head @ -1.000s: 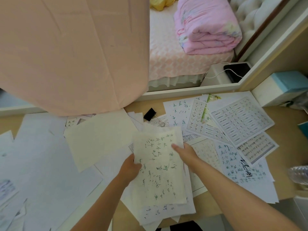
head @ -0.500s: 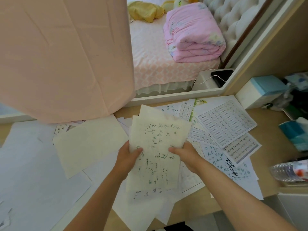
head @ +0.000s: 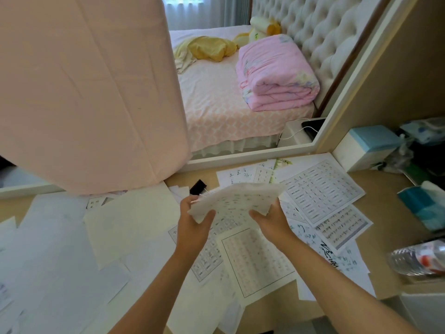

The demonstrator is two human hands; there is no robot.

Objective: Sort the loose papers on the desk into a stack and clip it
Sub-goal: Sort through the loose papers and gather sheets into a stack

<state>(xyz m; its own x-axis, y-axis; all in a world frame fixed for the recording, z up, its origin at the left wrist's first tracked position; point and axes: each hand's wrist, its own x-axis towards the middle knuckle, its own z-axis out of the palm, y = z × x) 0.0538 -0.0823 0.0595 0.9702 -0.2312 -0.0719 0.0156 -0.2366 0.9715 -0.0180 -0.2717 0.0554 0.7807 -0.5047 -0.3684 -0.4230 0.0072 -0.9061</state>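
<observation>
A thin bundle of handwritten sheets (head: pixel 236 201) hangs above the desk, tilted almost flat and blurred. My left hand (head: pixel 195 225) grips its left edge and my right hand (head: pixel 272 218) grips its right edge. Below them many loose papers cover the desk: a gridded sheet (head: pixel 255 259) near the front, printed tables (head: pixel 320 189) to the right and blank sheets (head: pixel 130 220) to the left. A black binder clip (head: pixel 198 186) lies on the desk just behind my left hand.
A pink cloth (head: pixel 91 92) hangs over the left of a mirror (head: pixel 240 104) behind the desk. At the right stand a white and blue box (head: pixel 366 145), a teal tissue pack (head: pixel 426 206) and a lying plastic bottle (head: pixel 419 259).
Both hands lifted the bundle off the desk and tipped it from facing me to nearly flat. The gridded sheet beneath and the binder clip have come back into sight.
</observation>
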